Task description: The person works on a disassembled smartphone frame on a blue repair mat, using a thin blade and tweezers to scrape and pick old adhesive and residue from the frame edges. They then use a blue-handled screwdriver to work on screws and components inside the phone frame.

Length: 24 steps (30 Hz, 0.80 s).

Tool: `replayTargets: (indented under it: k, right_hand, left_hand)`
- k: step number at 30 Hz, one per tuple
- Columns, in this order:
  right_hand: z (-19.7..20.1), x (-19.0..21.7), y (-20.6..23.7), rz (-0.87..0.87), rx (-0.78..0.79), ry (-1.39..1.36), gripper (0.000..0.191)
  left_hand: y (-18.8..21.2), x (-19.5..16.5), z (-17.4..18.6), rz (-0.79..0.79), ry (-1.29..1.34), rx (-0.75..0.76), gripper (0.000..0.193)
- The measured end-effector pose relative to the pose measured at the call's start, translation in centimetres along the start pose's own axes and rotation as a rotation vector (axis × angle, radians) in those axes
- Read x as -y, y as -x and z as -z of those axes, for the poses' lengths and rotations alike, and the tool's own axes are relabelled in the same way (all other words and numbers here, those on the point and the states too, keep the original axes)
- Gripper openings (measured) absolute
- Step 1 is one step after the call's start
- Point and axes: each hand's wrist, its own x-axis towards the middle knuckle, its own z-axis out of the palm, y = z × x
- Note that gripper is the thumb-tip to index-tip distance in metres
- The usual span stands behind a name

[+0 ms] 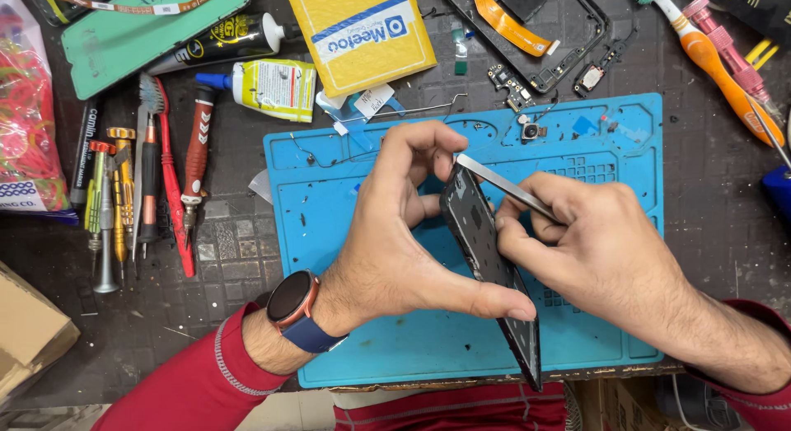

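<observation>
The left hand grips a dark phone panel tilted on edge above the blue mat on the bench, while the right hand pinches metal tweezers against its upper edge — bare mat lies below, a yellow packet beyond.

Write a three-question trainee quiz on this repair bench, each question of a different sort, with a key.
1. True or false: the left hand holds the dark phone panel on edge above the blue mat.
2. What does the right hand pinch? A) a toothbrush B) metal tweezers C) a glue tube
3. Fill in: the row of screwdrivers lies to the ____ of the mat.

Key
1. True
2. B
3. left
</observation>
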Motion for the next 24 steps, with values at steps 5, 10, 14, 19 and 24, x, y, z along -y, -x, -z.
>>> replayTargets:
  k: [5, 10, 14, 19, 24]
  right_hand:
    - [-0.39, -0.53, 0.35, 0.074, -0.043, -0.020, 0.017]
    - [-0.40, -0.44, 0.59, 0.085, -0.081, 0.025, 0.019]
    - [-0.20, -0.12, 0.70, 0.040, -0.089, 0.033, 0.021]
    - [-0.24, -0.01, 0.53, 0.055, -0.058, -0.004, 0.016]
    - [0.05, -0.28, 0.15, 0.013, 0.014, -0.014, 0.020]
  left_hand:
    - [0.07, 0.18, -0.24, -0.019, 0.045, 0.006, 0.110]
    - [0.01, 0.03, -0.07, 0.000, 0.011, 0.004, 0.110]
    - [-0.15, -0.01, -0.25, -0.024, 0.132, 0.018, 0.108]
    - [-0.07, -0.18, -0.02, 0.001, 0.089, 0.021, 0.110]
    - [-0.02, -0.21, -0.02, 0.012, 0.016, 0.017, 0.114]
